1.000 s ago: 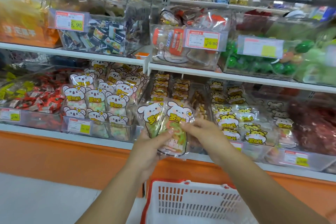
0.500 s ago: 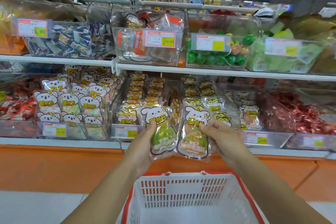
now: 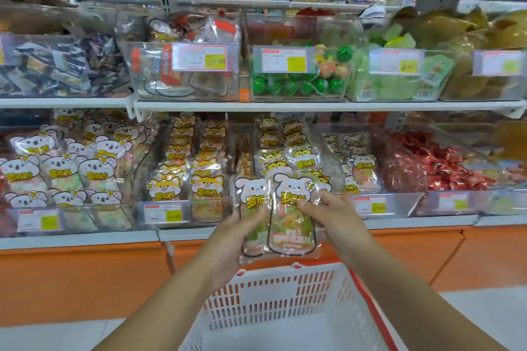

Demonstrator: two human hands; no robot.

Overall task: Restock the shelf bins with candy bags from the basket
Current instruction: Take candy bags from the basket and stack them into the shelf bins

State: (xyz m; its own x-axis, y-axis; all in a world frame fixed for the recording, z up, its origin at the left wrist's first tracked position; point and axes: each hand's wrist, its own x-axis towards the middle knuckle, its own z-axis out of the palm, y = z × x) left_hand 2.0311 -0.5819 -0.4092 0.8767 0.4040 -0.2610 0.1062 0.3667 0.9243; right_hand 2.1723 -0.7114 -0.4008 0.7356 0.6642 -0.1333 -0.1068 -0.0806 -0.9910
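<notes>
Two clear candy bags with white rabbit faces sit side by side in front of the lower shelf. My left hand (image 3: 232,239) grips the left bag (image 3: 251,202) from below and behind. My right hand (image 3: 328,214) pinches the right bag (image 3: 291,225) at its upper right edge. Both bags hang above the far rim of the white and red basket (image 3: 285,302), whose visible inside looks bare. Behind the bags stands a clear bin (image 3: 370,205) holding similar rabbit bags (image 3: 362,171) and yellow-faced ones (image 3: 285,151).
Lower shelf bins hold koala bags (image 3: 57,171), orange cat bags (image 3: 185,177) and red wrapped sweets (image 3: 439,165). The upper shelf (image 3: 285,105) carries clear bins with green balls (image 3: 296,82) and other snacks. An orange base panel (image 3: 85,279) runs under the shelf.
The view has shifted right along the shelf. The two bags have come closer together, now overlapping, and sit a little lower over the basket rim. Both hands keep hold.
</notes>
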